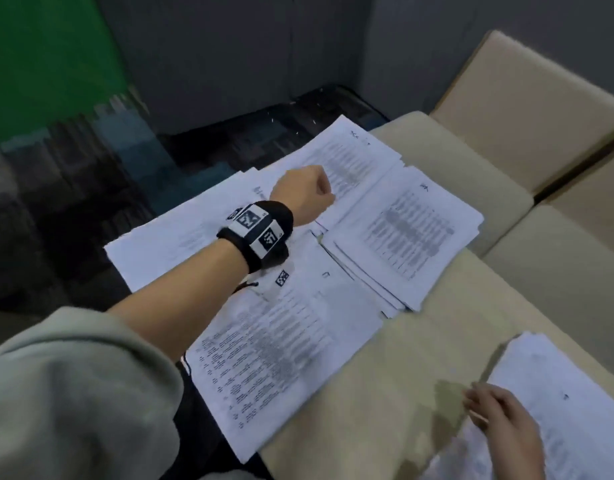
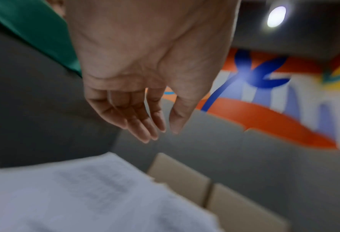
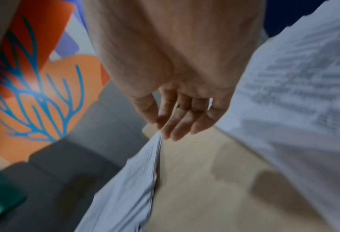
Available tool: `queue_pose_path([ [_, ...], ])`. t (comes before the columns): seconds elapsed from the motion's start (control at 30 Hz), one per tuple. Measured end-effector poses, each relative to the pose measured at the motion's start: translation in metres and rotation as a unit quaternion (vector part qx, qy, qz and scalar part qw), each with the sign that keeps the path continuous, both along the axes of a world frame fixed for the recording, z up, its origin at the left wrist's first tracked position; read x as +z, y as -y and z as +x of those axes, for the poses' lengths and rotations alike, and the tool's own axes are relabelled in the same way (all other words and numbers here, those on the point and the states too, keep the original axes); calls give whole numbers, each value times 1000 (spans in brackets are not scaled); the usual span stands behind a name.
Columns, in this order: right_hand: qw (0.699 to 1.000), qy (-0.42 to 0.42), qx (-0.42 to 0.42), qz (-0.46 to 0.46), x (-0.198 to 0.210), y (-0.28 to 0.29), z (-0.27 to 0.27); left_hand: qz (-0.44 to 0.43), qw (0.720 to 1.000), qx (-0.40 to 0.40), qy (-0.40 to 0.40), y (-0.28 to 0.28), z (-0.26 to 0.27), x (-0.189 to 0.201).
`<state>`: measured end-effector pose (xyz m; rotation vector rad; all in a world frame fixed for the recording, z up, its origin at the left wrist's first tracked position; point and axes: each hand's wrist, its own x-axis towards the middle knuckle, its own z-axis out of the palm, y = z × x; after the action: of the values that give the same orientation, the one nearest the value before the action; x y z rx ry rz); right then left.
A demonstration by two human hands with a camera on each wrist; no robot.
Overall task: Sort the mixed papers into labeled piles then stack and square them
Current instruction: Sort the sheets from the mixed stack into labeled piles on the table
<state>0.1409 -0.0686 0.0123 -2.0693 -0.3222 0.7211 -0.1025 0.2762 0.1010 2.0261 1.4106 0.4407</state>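
The left hand, fingers relaxed and empty, hovers over the far paper pile at twelve o'clock. The right hand pinches sheets at five o'clock; loosely fanned, they could slide off the bench.

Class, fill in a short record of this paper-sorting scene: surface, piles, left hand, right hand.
surface: beige cushioned bench
piles: four overlapping paper piles at the far left end; one separate pile near right
left hand: left hand over the far piles, fingers relaxed, holding nothing
right hand: right hand on the separate pile; the right wrist view shows thumb and fingers pinching sheets
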Motion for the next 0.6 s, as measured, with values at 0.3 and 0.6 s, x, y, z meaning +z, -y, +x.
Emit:
queue_pose_path([
  [0.3, 961, 114, -143, -206, -11, 151, 104, -150, 968, -190, 70, 211, 202, -26],
  [0.6, 968, 41, -138, -203, -37, 194, 109, -152, 951, -232, -136, 323, 231, -112],
])
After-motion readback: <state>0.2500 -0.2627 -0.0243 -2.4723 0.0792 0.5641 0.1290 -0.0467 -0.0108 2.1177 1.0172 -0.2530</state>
